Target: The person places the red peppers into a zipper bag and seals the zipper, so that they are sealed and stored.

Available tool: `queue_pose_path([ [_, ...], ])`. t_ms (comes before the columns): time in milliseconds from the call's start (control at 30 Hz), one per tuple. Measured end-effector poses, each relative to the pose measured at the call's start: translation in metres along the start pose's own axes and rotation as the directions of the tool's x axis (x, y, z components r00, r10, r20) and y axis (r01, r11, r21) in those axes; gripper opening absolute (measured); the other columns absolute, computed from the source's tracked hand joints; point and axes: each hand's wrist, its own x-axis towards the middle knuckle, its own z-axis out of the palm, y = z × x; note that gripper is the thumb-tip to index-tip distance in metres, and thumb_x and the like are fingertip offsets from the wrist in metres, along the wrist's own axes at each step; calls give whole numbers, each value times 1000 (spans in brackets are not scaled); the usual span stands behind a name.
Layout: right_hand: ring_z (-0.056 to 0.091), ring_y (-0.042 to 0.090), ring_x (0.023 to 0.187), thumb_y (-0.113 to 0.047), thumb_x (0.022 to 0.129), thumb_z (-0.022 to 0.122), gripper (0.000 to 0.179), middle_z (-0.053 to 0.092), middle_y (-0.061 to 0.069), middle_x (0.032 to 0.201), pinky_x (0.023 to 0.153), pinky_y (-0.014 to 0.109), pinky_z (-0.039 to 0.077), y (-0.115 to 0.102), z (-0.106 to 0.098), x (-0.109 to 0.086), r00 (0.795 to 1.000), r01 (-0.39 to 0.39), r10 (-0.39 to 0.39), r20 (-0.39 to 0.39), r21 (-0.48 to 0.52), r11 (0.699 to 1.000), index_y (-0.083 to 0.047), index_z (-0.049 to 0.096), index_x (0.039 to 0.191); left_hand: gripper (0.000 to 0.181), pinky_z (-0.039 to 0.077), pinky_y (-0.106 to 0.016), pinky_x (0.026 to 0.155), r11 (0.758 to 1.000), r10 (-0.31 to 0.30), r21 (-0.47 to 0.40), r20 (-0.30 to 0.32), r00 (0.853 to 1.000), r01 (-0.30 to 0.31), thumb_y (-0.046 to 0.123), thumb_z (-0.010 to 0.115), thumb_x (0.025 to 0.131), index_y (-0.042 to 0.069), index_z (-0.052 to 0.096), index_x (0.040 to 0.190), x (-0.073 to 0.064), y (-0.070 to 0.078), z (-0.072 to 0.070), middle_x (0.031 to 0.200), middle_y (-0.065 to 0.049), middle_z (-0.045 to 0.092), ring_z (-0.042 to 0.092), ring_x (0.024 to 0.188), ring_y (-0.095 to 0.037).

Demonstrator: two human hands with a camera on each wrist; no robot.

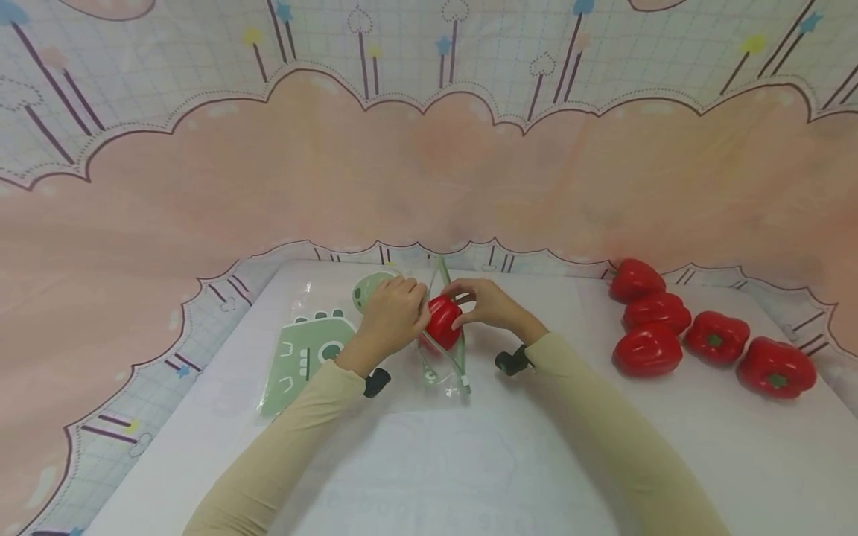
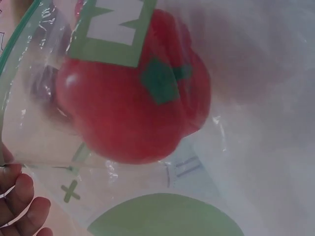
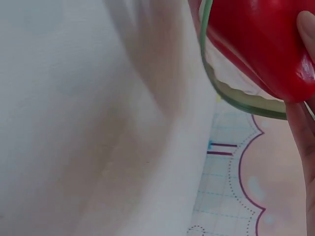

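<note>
A clear plastic zip bag (image 1: 308, 353) with a green monster print and a green-edged mouth is held up over the table. My left hand (image 1: 398, 313) grips the bag by its edge; its curled fingers (image 2: 22, 201) show at the lower left of the left wrist view. My right hand (image 1: 492, 305) holds a shiny red bell pepper (image 1: 444, 321) between thumb and fingers at the bag's mouth. Through the film, the left wrist view shows the pepper (image 2: 128, 113) with its green stem. In the right wrist view the green rim (image 3: 221, 91) curves around the pepper (image 3: 261, 44).
Several more red bell peppers (image 1: 648, 350) lie grouped on the right side of the white table (image 1: 429, 469). A patterned cloth (image 1: 469, 179) hangs behind the table. Small black cameras (image 1: 512, 362) sit on both wrists.
</note>
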Motion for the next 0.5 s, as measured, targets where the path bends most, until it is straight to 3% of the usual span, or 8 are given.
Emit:
queue_pose_path([
  [267,61,31,114,-3,78,71,50,61,16,126,96,44,48,2,5,-3,998,-34,36,46,-35,999,-4,57,127,17,51,-32,71,1000,2,-6,8,1000,-2,19,59,84,5,66,89,-2,-1,2,77,-6,65,57,73,-20],
  [500,60,29,116,2,82,66,48,61,16,127,93,37,50,4,7,-6,998,-57,56,-11,-50,997,-3,56,128,14,50,-33,69,1000,1,-8,-16,1000,-1,18,60,82,5,65,87,-3,-1,4,76,-6,64,57,73,-21],
])
